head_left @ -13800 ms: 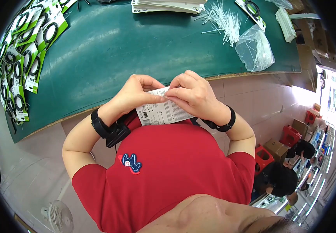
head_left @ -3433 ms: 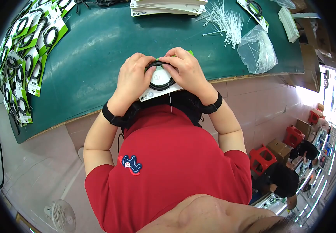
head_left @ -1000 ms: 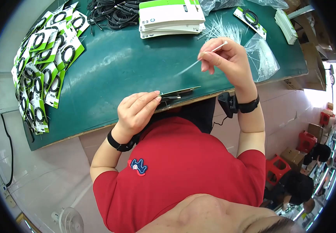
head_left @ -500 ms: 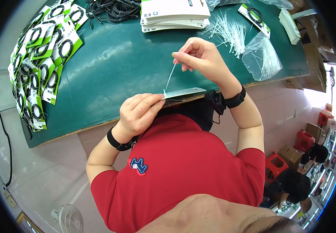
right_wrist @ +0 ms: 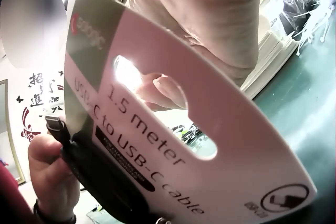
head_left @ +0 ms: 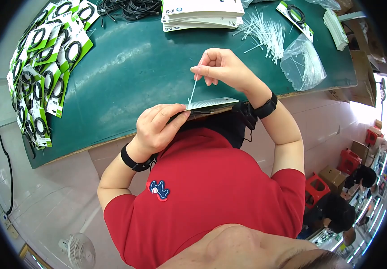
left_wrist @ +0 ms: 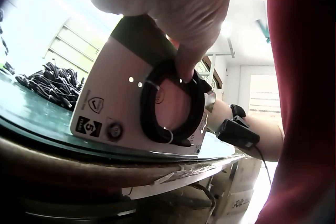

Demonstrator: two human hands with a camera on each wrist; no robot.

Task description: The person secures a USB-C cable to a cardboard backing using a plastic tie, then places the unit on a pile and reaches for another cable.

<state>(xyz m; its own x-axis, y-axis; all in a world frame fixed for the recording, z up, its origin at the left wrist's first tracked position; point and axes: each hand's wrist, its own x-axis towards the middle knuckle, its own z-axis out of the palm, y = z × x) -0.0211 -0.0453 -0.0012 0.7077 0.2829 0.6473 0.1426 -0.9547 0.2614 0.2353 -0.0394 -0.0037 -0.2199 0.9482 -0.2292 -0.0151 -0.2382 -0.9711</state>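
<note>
My left hand (head_left: 160, 127) pinches a printed packaging card (head_left: 213, 103) near its end, holding it on edge at the table's front. A coiled black USB-C cable (left_wrist: 148, 106) lies against the card's printed face in the left wrist view, with white tie loops crossing the coil. One metal plug (right_wrist: 54, 124) sticks up beside the left fingers in the right wrist view. Above the card's back, my right hand (head_left: 222, 69) pinches a white cable tie (head_left: 194, 87) between thumb and forefinger. The tie slants down, its lower end right at the card beside the left fingertips.
On the green table (head_left: 113, 80), carded cables (head_left: 45, 49) pile up at left. Loose black cables (head_left: 133, 10) and a stack of cards (head_left: 202, 20) lie at the back. Right of them are scattered cable ties (head_left: 265, 38) and a plastic bag (head_left: 303, 67).
Both hands were on the coil 3.4 s ago. Since one second ago the right hand has brought the cable tie left to the card's back, and the card has tipped to show that back.
</note>
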